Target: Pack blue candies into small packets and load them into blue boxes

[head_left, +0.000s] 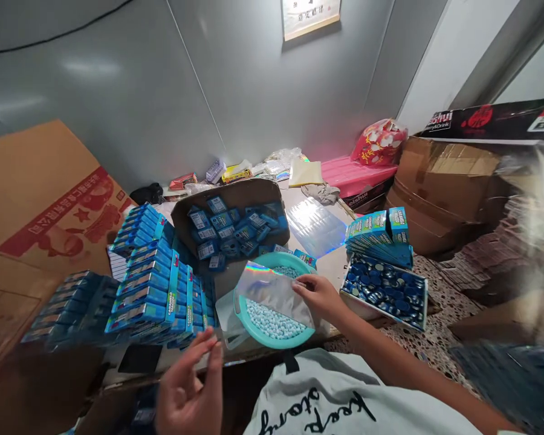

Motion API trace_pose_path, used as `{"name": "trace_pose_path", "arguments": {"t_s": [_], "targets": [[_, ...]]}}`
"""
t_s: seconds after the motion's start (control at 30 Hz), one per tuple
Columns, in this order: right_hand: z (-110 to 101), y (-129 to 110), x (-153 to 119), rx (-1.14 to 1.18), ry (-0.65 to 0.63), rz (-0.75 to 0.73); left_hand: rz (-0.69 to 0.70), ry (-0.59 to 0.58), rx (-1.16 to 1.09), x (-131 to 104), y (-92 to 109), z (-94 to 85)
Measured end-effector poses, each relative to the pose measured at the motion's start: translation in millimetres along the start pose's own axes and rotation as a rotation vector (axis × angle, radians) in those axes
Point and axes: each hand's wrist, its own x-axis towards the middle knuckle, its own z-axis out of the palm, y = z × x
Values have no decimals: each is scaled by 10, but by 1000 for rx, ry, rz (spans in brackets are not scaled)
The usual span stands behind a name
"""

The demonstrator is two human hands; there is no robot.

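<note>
Right hand (320, 296) is over the right side of the basin (272, 343), thumb and fingertips pinched together on the edge of a clear film (272, 290). Film spans the basin's middle at a slant, rainbow glare along its top-left edge; pale blue pellets (272, 320) show below it and a few more above.

Left hand (190, 386) is low, left of the basin and clear of it. Thumb and fingertips nearly meet; can't tell if there's anything between them (motion blur).

Basin is turquoise, near the front edge of the table (330, 267). Behind it, a carton (181, 212) on its side, open toward the person, with loose small blue boxes (236, 232) inside. Left: stacked blue packs (149, 296), leaning in rows. Right: shallow box (426, 305) full of dark blue discs (385, 289), more blue packs (376, 232) just behind. Shiny film sheets (317, 225) lie flat between carton and those right-hand packs.
</note>
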Motion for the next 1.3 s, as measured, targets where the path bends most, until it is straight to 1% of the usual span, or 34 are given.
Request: {"name": "trace_pose_path", "arguments": {"t_s": [0.07,0.1,0.13,0.17,0.23,0.3,0.33,0.4,0.47,0.5,0.57,0.67,0.73,0.77,0.8,0.87,0.93,1.03,1.1,1.17,1.23,1.3], "targets": [[115,224,104,-116,6,33,-177,168,88,304,40,-115],[175,317,138,-155,10,47,-243,231,127,473,37,-186],[238,395,162,-182,15,62,-293,264,148,646,16,-262],[303,454,180,-211,17,78,-335,279,152,817,-21,-342],[433,509,206,-260,19,114,-430,264,82,1139,-129,-503],[563,454,244,-319,55,112,-554,203,-56,1426,-248,-652],[629,375,271,-358,93,77,-607,160,-127,1558,-302,-717],[773,104,350,-405,175,-52,-665,58,-220,1810,-398,-824],[943,-310,463,-341,196,-204,-653,-14,-229,2060,-502,-892],[1043,-558,534,-250,168,-252,-634,-43,-222,2187,-567,-910],[1276,-1087,711,9,46,-328,-620,-121,-239,2437,-736,-909],[1694,-1814,1062,373,-176,-297,-676,-242,-341,2757,-1063,-835],[1987,-2166,1317,503,-255,-264,-709,-271,-416,2903,-1284,-765],[2126,-2294,1435,538,-270,-246,-724,-277,-448,2958,-1383,-731],[2256,-2393,1539,585,-260,-231,-744,-282,-477,3003,-1471,-702],[2475,-2515,1699,663,-211,-220,-804,-306,-537,3081,-1612,-656],[2632,-2567,1794,728,-149,-221,-855,-338,-597,3155,-1715,-624],[2754,-2584,1865,792,-76,-191,-864,-370,-646,3265,-1838,-577],[2779,-2583,1898,806,-35,-171,-833,-385,-581,3321,-1927,-542],[2779,-2578,1932,791,-19,-163,-757,-374,-449,3351,-2029,-507],[2768,-2568,1964,750,-22,-162,-652,-365,-280,3359,-2134,-478],[2748,-2549,1996,708,-24,-154,-547,-394,-95,3356,-2220,-455]]}}
